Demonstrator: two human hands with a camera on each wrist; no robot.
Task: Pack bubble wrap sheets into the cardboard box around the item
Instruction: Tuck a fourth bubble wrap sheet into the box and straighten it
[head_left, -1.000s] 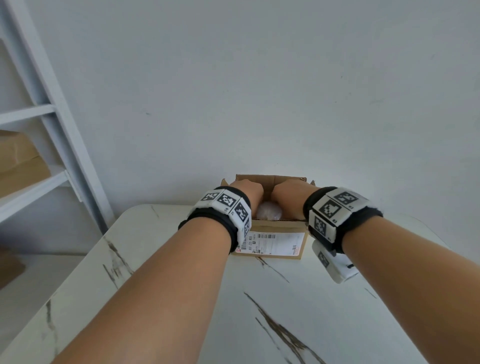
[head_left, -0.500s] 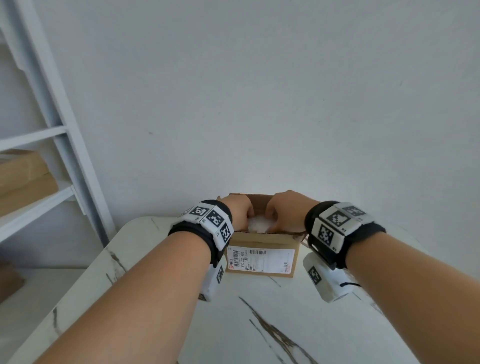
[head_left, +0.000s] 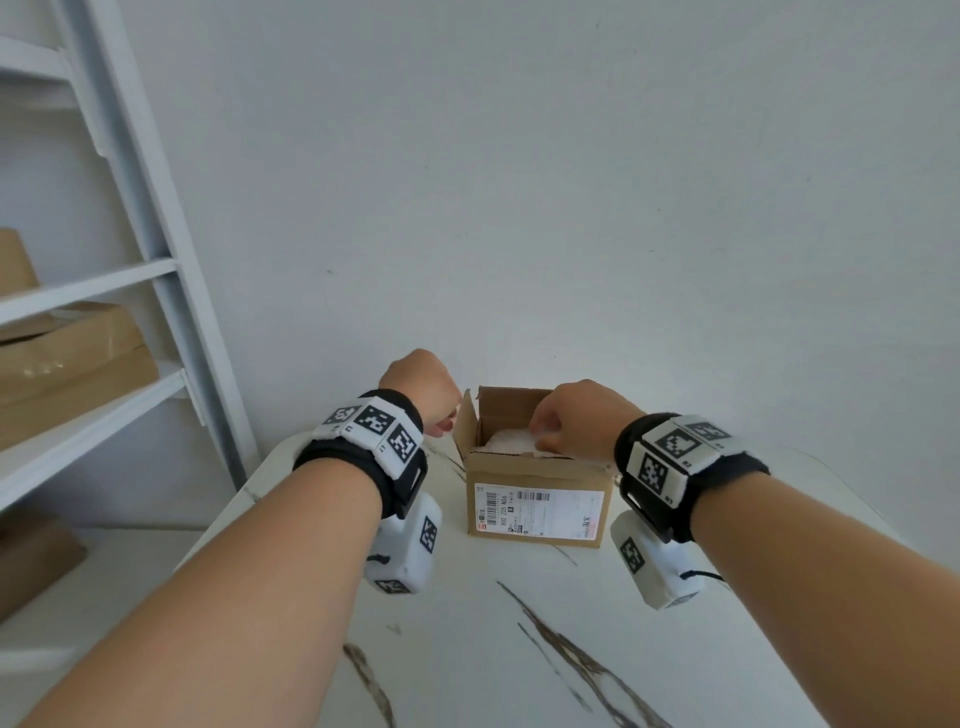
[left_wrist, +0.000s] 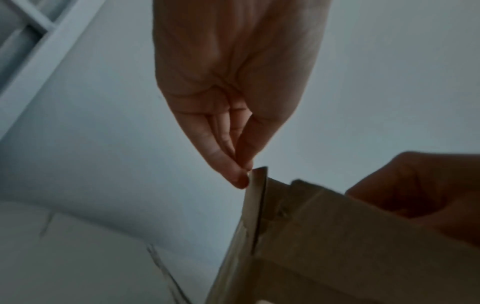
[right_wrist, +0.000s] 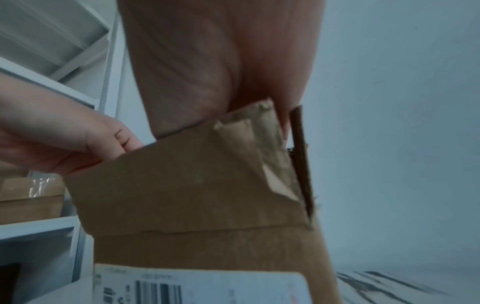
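**A:** The cardboard box (head_left: 537, 512) sits upright on the table (head_left: 467, 649), bubble wrap (head_left: 506, 444) inside, straight below the right hand (head_left: 576, 421) — the nearer one.
**B:** Wrist arched, fingers (head_left: 548, 434) curled down into it; gripping or pressing, can't tell.
**A:** And the left hand (head_left: 423, 387)?
**B:** Outside, raised — fingers (left_wrist: 233, 172) bunched narrow, tips touching the left flap (head_left: 466, 423), holding nothing.

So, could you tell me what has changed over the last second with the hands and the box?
The left hand has come up out of the cardboard box and moved left; its fingertips now sit at the top corner of the left flap. The right hand stays inside the box on the bubble wrap. The box still stands on the table.
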